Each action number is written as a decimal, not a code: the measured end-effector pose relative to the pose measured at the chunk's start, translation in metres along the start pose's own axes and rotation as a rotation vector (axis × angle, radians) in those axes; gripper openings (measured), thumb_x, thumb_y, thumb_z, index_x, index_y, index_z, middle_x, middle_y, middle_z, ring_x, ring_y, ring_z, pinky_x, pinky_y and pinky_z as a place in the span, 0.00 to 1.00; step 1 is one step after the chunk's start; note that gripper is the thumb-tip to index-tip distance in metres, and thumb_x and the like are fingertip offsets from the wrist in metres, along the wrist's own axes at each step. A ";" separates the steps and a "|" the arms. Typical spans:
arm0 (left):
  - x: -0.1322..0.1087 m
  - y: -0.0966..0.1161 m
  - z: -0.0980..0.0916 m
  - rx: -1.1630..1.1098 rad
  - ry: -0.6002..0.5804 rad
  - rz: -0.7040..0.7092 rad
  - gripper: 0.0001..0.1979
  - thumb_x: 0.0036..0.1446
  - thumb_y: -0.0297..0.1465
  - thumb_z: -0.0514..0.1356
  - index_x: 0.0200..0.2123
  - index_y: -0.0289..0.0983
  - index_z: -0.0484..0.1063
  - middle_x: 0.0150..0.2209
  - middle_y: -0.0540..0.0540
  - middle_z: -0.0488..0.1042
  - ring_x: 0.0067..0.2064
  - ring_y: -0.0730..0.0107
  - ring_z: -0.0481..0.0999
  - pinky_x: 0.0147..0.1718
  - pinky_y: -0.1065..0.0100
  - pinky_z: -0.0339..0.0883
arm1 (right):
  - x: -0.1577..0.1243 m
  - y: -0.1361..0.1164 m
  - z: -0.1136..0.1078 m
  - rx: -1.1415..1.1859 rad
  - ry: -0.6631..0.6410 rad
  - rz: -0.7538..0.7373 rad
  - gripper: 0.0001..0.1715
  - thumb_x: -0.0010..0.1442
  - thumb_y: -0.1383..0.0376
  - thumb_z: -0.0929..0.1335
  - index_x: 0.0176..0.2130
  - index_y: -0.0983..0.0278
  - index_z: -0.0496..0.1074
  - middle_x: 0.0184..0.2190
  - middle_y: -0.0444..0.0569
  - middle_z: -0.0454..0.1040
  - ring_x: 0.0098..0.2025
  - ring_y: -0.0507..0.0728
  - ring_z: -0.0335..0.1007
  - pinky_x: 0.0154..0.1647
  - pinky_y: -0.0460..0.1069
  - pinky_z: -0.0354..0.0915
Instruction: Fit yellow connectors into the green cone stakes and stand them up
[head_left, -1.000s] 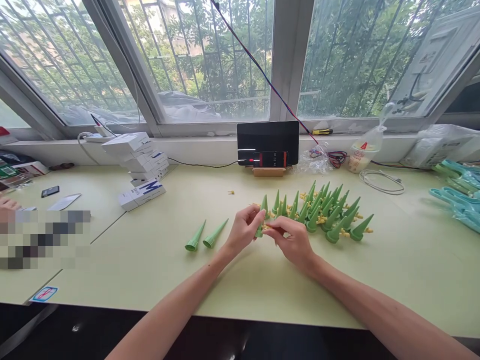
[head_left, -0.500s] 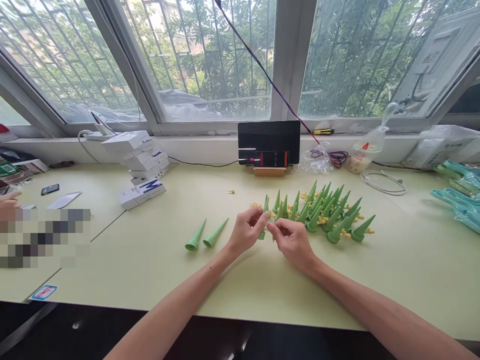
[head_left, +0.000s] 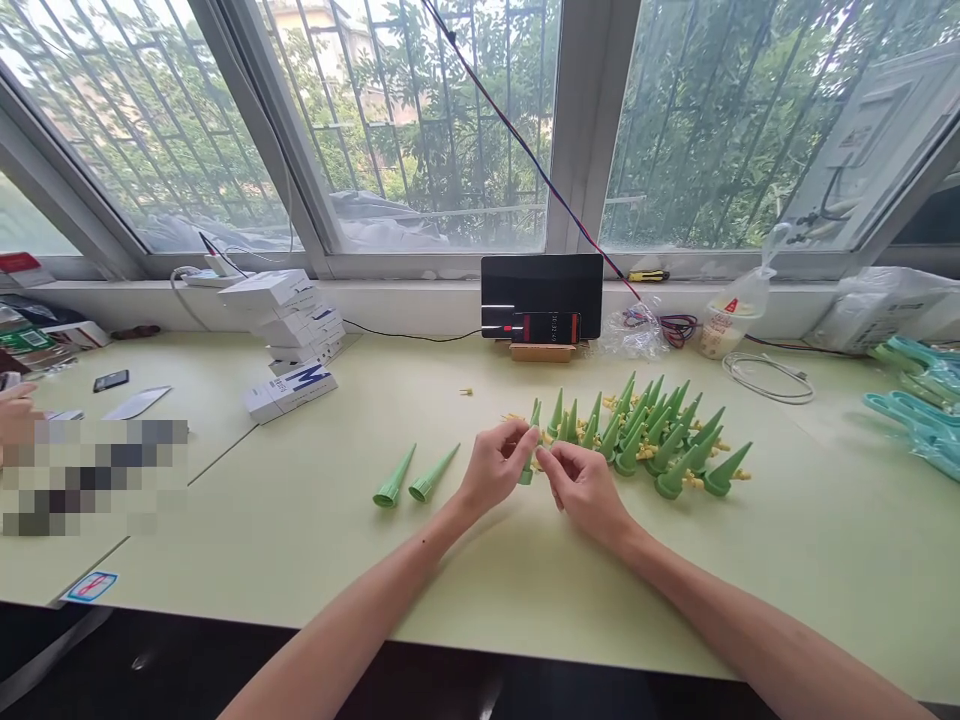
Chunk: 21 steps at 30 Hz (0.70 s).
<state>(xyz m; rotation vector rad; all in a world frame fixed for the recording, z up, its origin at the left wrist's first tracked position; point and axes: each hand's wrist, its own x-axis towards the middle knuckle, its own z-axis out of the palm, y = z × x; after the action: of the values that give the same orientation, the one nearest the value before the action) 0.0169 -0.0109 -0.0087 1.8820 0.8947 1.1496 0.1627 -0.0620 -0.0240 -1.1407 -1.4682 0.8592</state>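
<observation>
At the far left, a co-worker's hand (head_left: 13, 415) shows at the edge of your pale green, smooth worktop (head_left: 300, 540). Beyond it stands a leaning stack of crisp-edged white boxes (head_left: 281, 315), with a box bearing a blue M (head_left: 291, 392) in front. Nearer you, two green cones (head_left: 394, 480) lie tilted side by side, apart from each other, their plastic tapering from a ribbed, hollow base to a slim tip. A small yellow piece (head_left: 466, 392) lies alone farther back.

Your left hand grasps another cone, the held cone (head_left: 526, 478), between thumb and fingers; its green tip shows above them and its round base below. Your right hand (head_left: 589, 490) has its fingers curled, thumb and forefinger close together beside that cone; you cannot tell whether they pinch anything. Just to its right, a crowd of green cones (head_left: 670, 484) stands base down with knobbly yellow pieces at their sides. At far right lie glossy teal plastic pieces (head_left: 911, 420).

Compared with a second ago, your right fingers are more curled and have drawn slightly rightward off the held cone; the two loose cones and lone yellow piece have stayed put.
</observation>
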 end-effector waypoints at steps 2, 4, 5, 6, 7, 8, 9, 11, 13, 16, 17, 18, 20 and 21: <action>0.001 0.000 -0.002 -0.006 0.003 0.006 0.18 0.63 0.41 0.55 0.26 0.35 0.65 0.22 0.53 0.59 0.23 0.79 0.55 0.19 0.75 0.52 | 0.000 0.002 0.000 -0.023 -0.026 -0.002 0.24 0.66 0.51 0.63 0.25 0.63 0.63 0.14 0.39 0.58 0.18 0.49 0.52 0.20 0.46 0.51; 0.002 0.001 -0.003 -0.024 0.007 -0.012 0.17 0.63 0.41 0.55 0.28 0.35 0.66 0.22 0.52 0.60 0.22 0.79 0.57 0.18 0.75 0.53 | 0.001 0.004 0.000 -0.057 -0.053 -0.003 0.24 0.67 0.51 0.61 0.25 0.63 0.63 0.14 0.39 0.57 0.18 0.50 0.51 0.21 0.46 0.50; 0.002 0.001 -0.003 -0.033 0.009 -0.024 0.17 0.63 0.42 0.56 0.28 0.35 0.67 0.22 0.52 0.60 0.22 0.80 0.57 0.18 0.76 0.53 | 0.001 0.005 0.000 -0.075 -0.065 -0.008 0.25 0.67 0.51 0.61 0.25 0.63 0.63 0.14 0.38 0.56 0.18 0.50 0.51 0.21 0.46 0.50; 0.002 0.002 -0.003 -0.043 0.011 -0.036 0.17 0.62 0.42 0.56 0.28 0.35 0.67 0.22 0.53 0.60 0.21 0.80 0.57 0.17 0.76 0.53 | 0.002 0.005 0.000 -0.091 -0.073 -0.017 0.25 0.68 0.51 0.60 0.24 0.62 0.62 0.14 0.39 0.55 0.18 0.50 0.51 0.21 0.46 0.50; 0.002 0.002 -0.003 -0.053 0.010 -0.046 0.17 0.62 0.42 0.56 0.28 0.35 0.67 0.21 0.53 0.60 0.20 0.81 0.56 0.16 0.76 0.53 | 0.002 0.006 0.000 -0.105 -0.077 -0.031 0.25 0.68 0.52 0.60 0.24 0.62 0.61 0.15 0.39 0.55 0.18 0.50 0.50 0.21 0.46 0.50; 0.002 0.003 -0.003 -0.062 0.009 -0.053 0.17 0.62 0.43 0.56 0.28 0.35 0.67 0.21 0.53 0.60 0.19 0.81 0.56 0.15 0.76 0.53 | 0.003 0.006 -0.001 -0.119 -0.077 -0.048 0.26 0.68 0.52 0.59 0.24 0.62 0.61 0.15 0.39 0.54 0.19 0.50 0.50 0.22 0.46 0.49; 0.002 0.003 -0.003 -0.069 0.009 -0.058 0.18 0.62 0.43 0.57 0.28 0.35 0.68 0.21 0.53 0.61 0.19 0.81 0.56 0.14 0.76 0.53 | 0.003 0.006 -0.001 -0.131 -0.078 -0.065 0.25 0.68 0.53 0.59 0.24 0.63 0.61 0.16 0.39 0.54 0.19 0.50 0.49 0.22 0.46 0.49; 0.002 0.004 -0.003 -0.079 0.012 -0.065 0.18 0.61 0.43 0.57 0.28 0.35 0.69 0.21 0.53 0.62 0.18 0.81 0.57 0.14 0.76 0.54 | 0.004 0.005 -0.001 -0.156 -0.084 -0.092 0.25 0.69 0.54 0.59 0.24 0.63 0.61 0.17 0.39 0.55 0.20 0.50 0.49 0.23 0.46 0.49; 0.002 0.005 -0.003 -0.085 0.020 -0.075 0.18 0.61 0.44 0.57 0.28 0.34 0.69 0.21 0.53 0.62 0.18 0.81 0.57 0.14 0.76 0.54 | 0.004 0.004 -0.002 -0.175 -0.103 -0.108 0.23 0.69 0.56 0.58 0.25 0.63 0.61 0.17 0.40 0.56 0.21 0.50 0.50 0.24 0.46 0.49; 0.001 0.006 -0.002 -0.100 0.018 -0.100 0.19 0.61 0.44 0.57 0.27 0.35 0.69 0.20 0.54 0.61 0.18 0.81 0.57 0.15 0.75 0.55 | 0.003 0.002 -0.001 -0.192 -0.132 -0.119 0.22 0.69 0.57 0.57 0.25 0.63 0.59 0.19 0.40 0.57 0.21 0.50 0.51 0.25 0.47 0.50; 0.001 0.006 -0.001 -0.105 0.015 -0.107 0.19 0.61 0.44 0.57 0.27 0.35 0.68 0.20 0.54 0.60 0.18 0.81 0.57 0.15 0.75 0.54 | 0.003 0.002 -0.001 -0.194 -0.137 -0.121 0.22 0.69 0.57 0.57 0.25 0.62 0.58 0.19 0.40 0.58 0.22 0.50 0.51 0.25 0.47 0.50; 0.001 0.005 -0.001 -0.106 0.012 -0.109 0.19 0.61 0.44 0.57 0.27 0.35 0.68 0.21 0.54 0.60 0.18 0.81 0.57 0.15 0.75 0.54 | 0.002 0.002 -0.001 -0.195 -0.136 -0.122 0.22 0.69 0.57 0.57 0.25 0.62 0.57 0.19 0.41 0.58 0.22 0.50 0.50 0.25 0.47 0.49; 0.000 0.004 0.001 -0.093 0.017 -0.094 0.19 0.62 0.44 0.56 0.26 0.35 0.66 0.21 0.54 0.58 0.19 0.80 0.56 0.16 0.75 0.52 | 0.002 0.002 0.000 -0.195 -0.121 -0.120 0.23 0.69 0.57 0.57 0.24 0.62 0.54 0.19 0.40 0.56 0.22 0.50 0.49 0.25 0.47 0.47; -0.001 0.003 0.002 -0.079 0.023 -0.079 0.18 0.62 0.43 0.55 0.26 0.36 0.64 0.21 0.54 0.57 0.20 0.80 0.55 0.17 0.75 0.52 | 0.002 0.002 0.000 -0.195 -0.117 -0.119 0.23 0.69 0.57 0.57 0.24 0.62 0.53 0.19 0.40 0.55 0.22 0.50 0.47 0.24 0.48 0.47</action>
<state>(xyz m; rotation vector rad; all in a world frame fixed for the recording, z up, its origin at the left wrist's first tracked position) 0.0188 -0.0136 -0.0070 1.7580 0.9146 1.1441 0.1629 -0.0599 -0.0252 -1.1472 -1.7290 0.7221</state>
